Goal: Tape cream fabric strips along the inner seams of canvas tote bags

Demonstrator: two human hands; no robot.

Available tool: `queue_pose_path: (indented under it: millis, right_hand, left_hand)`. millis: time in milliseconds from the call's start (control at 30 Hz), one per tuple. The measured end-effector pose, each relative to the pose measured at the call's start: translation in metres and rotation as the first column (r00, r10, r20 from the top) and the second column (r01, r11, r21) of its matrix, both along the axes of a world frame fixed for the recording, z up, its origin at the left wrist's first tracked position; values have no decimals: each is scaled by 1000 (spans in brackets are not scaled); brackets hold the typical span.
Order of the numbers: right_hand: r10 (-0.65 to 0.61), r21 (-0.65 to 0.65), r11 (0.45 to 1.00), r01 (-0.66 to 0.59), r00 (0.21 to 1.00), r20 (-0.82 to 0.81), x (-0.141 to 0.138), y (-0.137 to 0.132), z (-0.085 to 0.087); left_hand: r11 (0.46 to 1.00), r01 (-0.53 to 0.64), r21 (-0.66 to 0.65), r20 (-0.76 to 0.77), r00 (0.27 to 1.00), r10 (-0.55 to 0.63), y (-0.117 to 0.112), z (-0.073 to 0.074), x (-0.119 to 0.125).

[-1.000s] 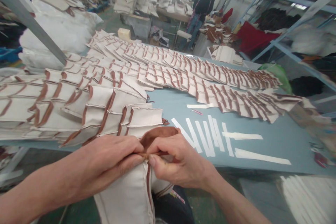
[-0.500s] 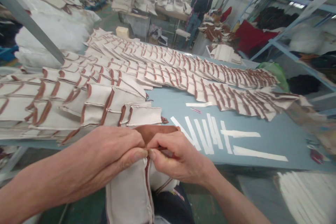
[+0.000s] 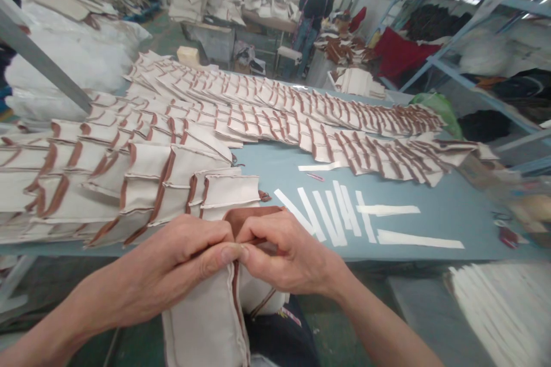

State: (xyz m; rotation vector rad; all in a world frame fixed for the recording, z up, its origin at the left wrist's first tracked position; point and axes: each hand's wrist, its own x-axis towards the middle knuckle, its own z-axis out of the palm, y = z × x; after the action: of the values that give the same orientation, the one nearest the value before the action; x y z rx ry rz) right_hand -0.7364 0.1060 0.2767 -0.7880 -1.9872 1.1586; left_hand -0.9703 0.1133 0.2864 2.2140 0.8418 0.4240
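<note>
A cream fabric piece with brown edging [image 3: 204, 318] hangs over my lap at the table's front edge. My left hand [image 3: 196, 261] pinches its upper seam between thumb and fingers. Right beside it, my right hand [image 3: 282, 252] is closed on the same seam, the two thumbs touching. A brown flap [image 3: 253, 213] of the piece shows behind my fingers. The gripped part of the seam is hidden by the fingertips. Left of my hands lies a stack of similar cream pieces with brown edges [image 3: 230, 192].
Long overlapping rows of cream pieces [image 3: 284, 123] cover the back of the blue table [image 3: 275, 166]. White strips [image 3: 329, 218] and a small pink tool [image 3: 315, 176] lie to the right. Dark-handled scissors [image 3: 508, 235] rest at the far right. A person [image 3: 314, 6] stands farther back.
Both hands keep their pinch on the fabric seam, with the thumbs now drawn closer together. The surroundings have shifted slightly left in view.
</note>
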Motion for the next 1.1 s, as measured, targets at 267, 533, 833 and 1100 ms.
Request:
queue_pose_path:
  millis: [267,533,833,1100]
  right_hand:
    - [71,-222,974,-45,991,111,32,9,5]
    - [30,-299,954,16,988,150,51,-1,0]
    - [98,-193,980,-47,958,268,62,-9,3]
    - [37,-86,996,-35,999,26,65,-23,-12]
  left_hand:
    - [999,-22,32,119,993,18,3,-2,-4]
    - [972,-236,-18,76,969,236,-21,-11,-18]
    - [960,-278,-22,41,959,279,-33,-11,-12]
    - [995,-95,15,-12,995,95,-21,-2,-14]
